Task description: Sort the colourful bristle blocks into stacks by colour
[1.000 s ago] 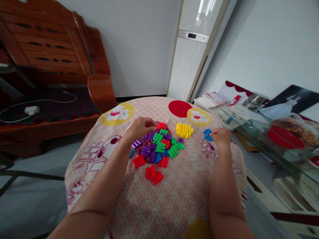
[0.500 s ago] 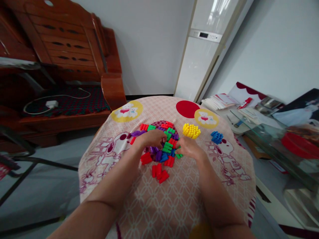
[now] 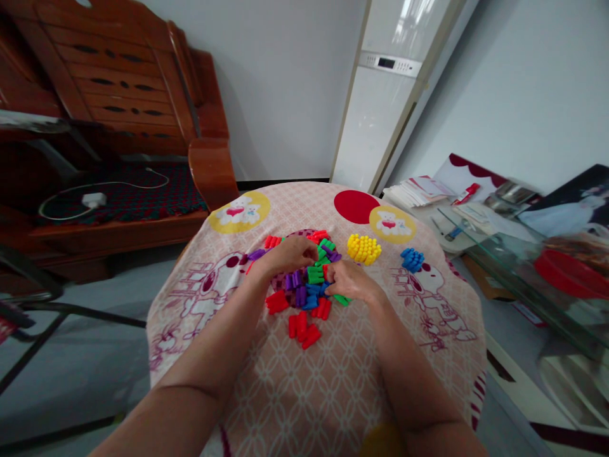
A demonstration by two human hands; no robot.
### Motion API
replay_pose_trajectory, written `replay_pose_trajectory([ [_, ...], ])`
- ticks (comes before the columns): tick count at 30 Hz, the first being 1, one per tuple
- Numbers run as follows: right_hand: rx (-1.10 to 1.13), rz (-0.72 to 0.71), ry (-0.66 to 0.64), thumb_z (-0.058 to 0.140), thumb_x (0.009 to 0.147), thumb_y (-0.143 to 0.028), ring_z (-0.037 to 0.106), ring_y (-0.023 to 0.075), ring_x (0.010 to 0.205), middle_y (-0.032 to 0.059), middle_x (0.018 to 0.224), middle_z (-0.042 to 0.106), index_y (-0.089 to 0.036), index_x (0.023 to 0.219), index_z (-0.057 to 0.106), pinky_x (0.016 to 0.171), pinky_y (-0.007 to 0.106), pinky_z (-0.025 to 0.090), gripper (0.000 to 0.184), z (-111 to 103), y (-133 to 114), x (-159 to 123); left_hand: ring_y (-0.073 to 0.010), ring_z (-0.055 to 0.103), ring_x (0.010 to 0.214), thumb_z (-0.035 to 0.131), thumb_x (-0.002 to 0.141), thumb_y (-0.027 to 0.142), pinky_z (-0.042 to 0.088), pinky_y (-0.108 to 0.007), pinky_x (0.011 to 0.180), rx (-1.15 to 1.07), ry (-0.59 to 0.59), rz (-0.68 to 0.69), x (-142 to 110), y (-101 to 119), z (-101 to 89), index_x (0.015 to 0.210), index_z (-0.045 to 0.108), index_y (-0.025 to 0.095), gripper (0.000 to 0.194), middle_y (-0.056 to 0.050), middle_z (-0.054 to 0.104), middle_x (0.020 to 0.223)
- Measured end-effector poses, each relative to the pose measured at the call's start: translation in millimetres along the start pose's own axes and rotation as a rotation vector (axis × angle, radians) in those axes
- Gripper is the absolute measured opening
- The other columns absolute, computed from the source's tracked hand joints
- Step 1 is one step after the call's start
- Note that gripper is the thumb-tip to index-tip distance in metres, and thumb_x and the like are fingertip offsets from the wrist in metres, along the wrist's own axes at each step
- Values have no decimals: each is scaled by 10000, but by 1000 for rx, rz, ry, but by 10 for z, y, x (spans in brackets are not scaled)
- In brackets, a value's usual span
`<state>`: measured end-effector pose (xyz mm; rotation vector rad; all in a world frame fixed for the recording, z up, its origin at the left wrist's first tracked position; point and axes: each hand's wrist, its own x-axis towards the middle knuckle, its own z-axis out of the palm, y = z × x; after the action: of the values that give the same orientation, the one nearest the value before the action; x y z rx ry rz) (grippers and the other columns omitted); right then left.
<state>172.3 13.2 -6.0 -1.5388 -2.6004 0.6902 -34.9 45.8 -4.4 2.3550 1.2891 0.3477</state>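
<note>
Over the far left part of a pile of plastic toy blocks, my left hand (image 3: 295, 254) has its fingers curled together; whatever they may hold is hidden. My right hand (image 3: 348, 280) reaches into the pile's right side, fingers closed down among red and blue pieces, with the fingertips partly hidden. Between the hands lie a green block (image 3: 314, 275) and a purple block (image 3: 333, 255). Blue blocks (image 3: 311, 297) and purple blocks (image 3: 295, 280) sit nearer to me. Loose red blocks (image 3: 304, 327) rest at the pile's front edge.
A yellow cluster of blocks (image 3: 364, 249) and a smaller blue cluster (image 3: 412, 259) stand apart on the right of the patterned tablecloth (image 3: 304, 393). A wooden bench (image 3: 124, 114) is at the left. To the right is a glass shelf (image 3: 514, 266) with a red basin (image 3: 571, 273).
My right hand has shifted left, deeper over the pile, covering the red block there. My left hand has lifted slightly away, uncovering purple pieces. The view has moved a little.
</note>
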Motion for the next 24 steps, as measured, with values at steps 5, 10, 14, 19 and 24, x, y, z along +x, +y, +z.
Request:
replay_pose_trajectory([
  [5, 341, -4, 183, 715, 652, -222, 470, 100, 574, -64, 566, 497, -193, 641, 527, 547, 224, 310, 191, -88, 283, 24, -128, 653, 711, 636, 715, 111, 422, -191, 634, -86, -204, 93, -17, 171, 71, 880, 771, 200, 231, 23, 748, 775],
  [10, 629, 19, 418, 685, 586, -264, 456, 100, 516, -79, 531, 477, -211, 662, 516, 495, 219, 335, 193, -142, 571, 54, -181, 674, 800, 645, 671, 66, 437, -225, 677, 116, -268, 146, 7, 366, 258, 861, 788, 247, 299, -7, 762, 842],
  [14, 811, 77, 452, 665, 591, -307, 573, 135, 543, -35, 618, 611, -196, 806, 608, 490, 237, 453, 248, -172, 618, 25, -212, 679, 823, 604, 707, 66, 444, -250, 667, 231, -238, 127, -28, 495, 316, 849, 772, 226, 272, -53, 751, 873],
  [19, 900, 190, 550, 654, 580, -315, 632, 161, 539, -1, 686, 673, -168, 981, 663, 462, 265, 521, 426, -255, 733, -58, -224, 683, 847, 589, 745, 82, 456, -259, 665, 307, -273, 66, -66, 613, 298, 813, 748, 192, 205, -84, 744, 887],
  [24, 861, 260, 790, 701, 510, -272, 616, 154, 525, -4, 653, 674, -145, 919, 668, 478, 263, 524, 429, -345, 1084, -144, -202, 677, 806, 592, 716, 68, 446, -250, 646, 269, -283, 90, -59, 580, 298, 788, 755, 210, 228, -57, 741, 829],
])
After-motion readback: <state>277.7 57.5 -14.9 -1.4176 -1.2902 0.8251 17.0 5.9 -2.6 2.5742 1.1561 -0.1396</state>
